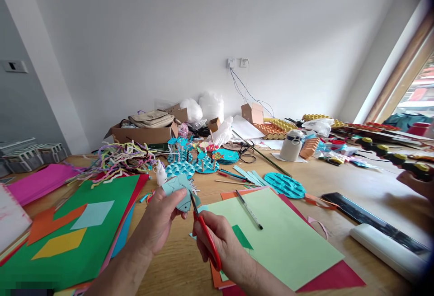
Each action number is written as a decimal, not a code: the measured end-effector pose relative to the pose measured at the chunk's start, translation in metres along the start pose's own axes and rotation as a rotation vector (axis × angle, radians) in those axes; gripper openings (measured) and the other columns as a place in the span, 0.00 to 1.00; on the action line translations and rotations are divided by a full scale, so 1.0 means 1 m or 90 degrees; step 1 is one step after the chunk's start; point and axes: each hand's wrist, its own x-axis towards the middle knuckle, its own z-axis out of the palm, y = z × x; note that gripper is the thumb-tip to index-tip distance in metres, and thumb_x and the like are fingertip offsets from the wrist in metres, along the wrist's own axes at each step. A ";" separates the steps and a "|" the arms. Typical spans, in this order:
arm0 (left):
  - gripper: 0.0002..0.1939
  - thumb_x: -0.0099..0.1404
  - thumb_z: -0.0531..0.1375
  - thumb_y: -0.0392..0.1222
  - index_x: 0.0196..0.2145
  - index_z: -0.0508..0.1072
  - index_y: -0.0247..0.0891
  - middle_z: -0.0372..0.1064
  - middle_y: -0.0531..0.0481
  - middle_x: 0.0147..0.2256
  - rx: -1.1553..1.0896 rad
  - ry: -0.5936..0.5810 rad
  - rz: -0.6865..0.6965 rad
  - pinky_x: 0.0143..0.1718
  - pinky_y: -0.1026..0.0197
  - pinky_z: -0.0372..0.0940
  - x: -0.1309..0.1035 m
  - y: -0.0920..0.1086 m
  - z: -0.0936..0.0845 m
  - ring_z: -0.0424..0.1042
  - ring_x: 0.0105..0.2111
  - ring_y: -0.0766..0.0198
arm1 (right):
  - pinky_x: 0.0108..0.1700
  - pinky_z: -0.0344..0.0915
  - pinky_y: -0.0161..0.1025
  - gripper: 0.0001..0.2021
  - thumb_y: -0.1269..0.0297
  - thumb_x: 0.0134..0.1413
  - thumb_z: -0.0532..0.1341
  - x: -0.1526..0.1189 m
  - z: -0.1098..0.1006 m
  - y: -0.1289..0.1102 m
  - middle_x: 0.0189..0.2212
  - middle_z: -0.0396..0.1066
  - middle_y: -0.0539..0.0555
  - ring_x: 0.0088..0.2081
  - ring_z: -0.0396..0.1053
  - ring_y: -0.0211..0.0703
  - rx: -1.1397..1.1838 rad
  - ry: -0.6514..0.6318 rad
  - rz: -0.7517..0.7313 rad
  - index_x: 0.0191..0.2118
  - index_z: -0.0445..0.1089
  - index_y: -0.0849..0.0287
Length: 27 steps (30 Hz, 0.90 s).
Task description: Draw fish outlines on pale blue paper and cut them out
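Observation:
My left hand (163,214) pinches a piece of light blue paper (178,184) with a fish outline drawn on it in dark lines. The thumb lies across the drawing. In my right hand (217,237) is a pair of scissors (207,237) with red handles, my fingers through the loops. The blades meet the paper's right edge, beside the drawn fish; how far apart they stand is hard to make out. Below and to the right of my hands lies a pale green sheet (281,237) with a pen (249,209) on it.
Coloured sheets (101,205) with paper scraps lie at left, near a heap of pipe cleaners (125,160). A glue bottle (161,173) and blue wavy paper crafts (179,169) stand behind my hands. At right are a paper cutter (383,241) and another person's hand (415,185).

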 end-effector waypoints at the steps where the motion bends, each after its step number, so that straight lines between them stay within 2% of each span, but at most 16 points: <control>1: 0.09 0.53 0.61 0.45 0.25 0.67 0.38 0.63 0.54 0.22 0.001 0.000 -0.001 0.21 0.66 0.59 0.000 0.000 0.000 0.59 0.23 0.67 | 0.16 0.49 0.26 0.14 0.56 0.53 0.53 0.000 0.000 0.000 0.12 0.51 0.41 0.14 0.52 0.28 -0.001 0.000 -0.001 0.22 0.56 0.58; 7: 0.10 0.50 0.62 0.46 0.24 0.66 0.38 0.62 0.54 0.21 0.006 0.013 -0.024 0.20 0.66 0.59 0.000 0.001 0.000 0.58 0.23 0.67 | 0.16 0.50 0.26 0.13 0.59 0.54 0.52 -0.001 -0.001 0.002 0.12 0.52 0.42 0.14 0.52 0.28 -0.005 -0.005 -0.014 0.22 0.55 0.59; 20: 0.11 0.50 0.62 0.46 0.24 0.65 0.38 0.62 0.55 0.21 0.019 0.008 -0.025 0.20 0.65 0.59 0.000 -0.001 -0.004 0.58 0.23 0.67 | 0.16 0.49 0.26 0.19 0.50 0.53 0.53 0.000 -0.002 0.004 0.12 0.50 0.41 0.14 0.52 0.28 0.000 -0.011 -0.018 0.20 0.53 0.58; 27: 0.12 0.49 0.63 0.46 0.23 0.64 0.38 0.61 0.56 0.20 0.015 -0.020 -0.029 0.20 0.66 0.58 0.001 0.003 -0.006 0.57 0.21 0.69 | 0.16 0.50 0.26 0.17 0.53 0.53 0.53 0.000 -0.002 0.001 0.12 0.51 0.42 0.14 0.52 0.28 -0.010 -0.012 -0.023 0.21 0.54 0.58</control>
